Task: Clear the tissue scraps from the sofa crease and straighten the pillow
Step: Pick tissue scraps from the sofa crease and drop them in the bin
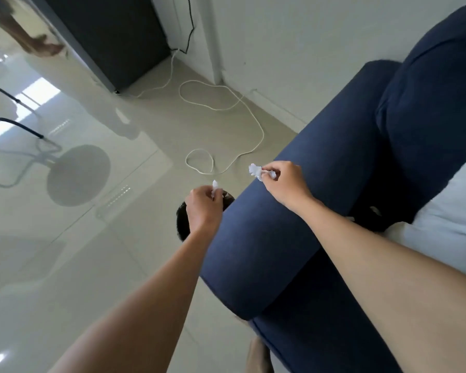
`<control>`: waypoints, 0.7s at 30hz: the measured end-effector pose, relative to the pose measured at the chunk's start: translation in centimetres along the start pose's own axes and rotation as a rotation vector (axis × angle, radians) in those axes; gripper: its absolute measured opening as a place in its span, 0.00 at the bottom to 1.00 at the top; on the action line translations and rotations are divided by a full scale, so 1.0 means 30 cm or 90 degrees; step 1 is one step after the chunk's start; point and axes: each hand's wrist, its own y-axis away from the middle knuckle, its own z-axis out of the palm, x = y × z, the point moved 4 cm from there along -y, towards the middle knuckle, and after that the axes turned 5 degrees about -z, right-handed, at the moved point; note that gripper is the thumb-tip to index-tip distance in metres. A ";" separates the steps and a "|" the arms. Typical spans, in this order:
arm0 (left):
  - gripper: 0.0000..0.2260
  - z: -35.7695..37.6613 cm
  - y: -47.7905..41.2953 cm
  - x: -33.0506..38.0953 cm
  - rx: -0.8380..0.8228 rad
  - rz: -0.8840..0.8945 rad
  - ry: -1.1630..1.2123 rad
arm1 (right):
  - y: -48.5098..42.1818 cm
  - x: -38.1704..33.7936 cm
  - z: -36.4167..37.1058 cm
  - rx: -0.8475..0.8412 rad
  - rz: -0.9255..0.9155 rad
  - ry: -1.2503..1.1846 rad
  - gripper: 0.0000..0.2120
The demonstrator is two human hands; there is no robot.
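My left hand [203, 208] pinches a small white tissue scrap [215, 184] above a dark round bin [182, 224] on the floor beside the sofa. My right hand [285, 184] holds a larger crumpled tissue scrap [254, 170] over the navy sofa armrest [293, 238]. A white pillow [447, 224] lies on the seat at the right, partly cut off by the frame edge. The sofa crease is mostly hidden behind my right forearm.
A white cable [226, 125] loops across the tiled floor beyond the armrest. A dark cabinet [113, 36] stands against the wall at the back. A chair base [19, 162] and another person's foot [46, 47] show at the left.
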 end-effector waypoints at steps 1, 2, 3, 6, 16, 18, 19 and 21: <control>0.20 -0.028 -0.032 -0.029 0.004 -0.013 -0.004 | -0.016 -0.032 0.050 -0.019 -0.006 0.011 0.10; 0.19 -0.049 -0.058 -0.053 0.006 -0.023 -0.008 | -0.027 -0.057 0.092 -0.037 -0.014 0.024 0.10; 0.18 -0.070 -0.087 -0.080 0.007 -0.036 -0.011 | -0.040 -0.084 0.140 -0.058 -0.024 0.036 0.10; 0.12 -0.117 -0.175 -0.158 0.004 -0.080 -0.009 | -0.087 -0.144 0.277 -0.113 -0.034 0.060 0.11; 0.13 -0.134 -0.328 -0.336 -0.066 -0.182 0.013 | -0.166 -0.166 0.528 -0.214 0.011 0.112 0.13; 0.17 -0.128 -0.339 -0.344 -0.106 -0.195 -0.011 | -0.162 -0.166 0.557 -0.287 0.036 0.115 0.20; 0.20 -0.126 -0.341 -0.347 -0.126 -0.201 -0.027 | -0.157 -0.167 0.567 -0.324 0.044 0.121 0.23; 0.22 -0.127 -0.337 -0.350 -0.155 -0.214 -0.052 | -0.150 -0.177 0.563 -0.355 0.052 0.121 0.26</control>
